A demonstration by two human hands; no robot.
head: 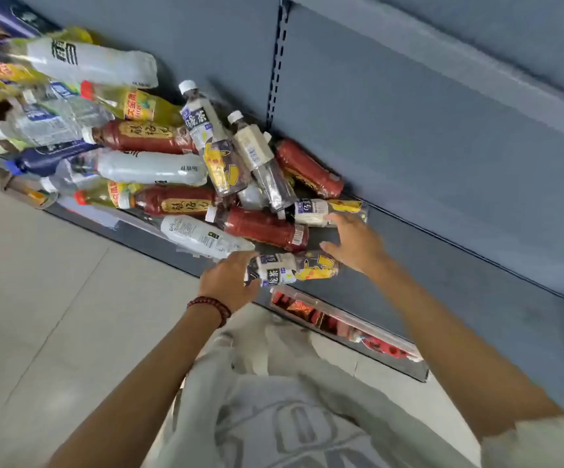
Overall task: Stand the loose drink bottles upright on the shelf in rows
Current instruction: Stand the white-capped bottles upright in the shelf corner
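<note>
Your left hand grips the lying tea bottle; your right hand is spread open, empty, over the shelf.

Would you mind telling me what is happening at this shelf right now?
A person is working on a heap of drink bottles lying on their sides on the grey shelf. Their left grip holds the neck end of a yellow-labelled bottle at the shelf's front edge; the right grip, fingers spread, reaches just beyond it. No upright row shows yet.
</note>
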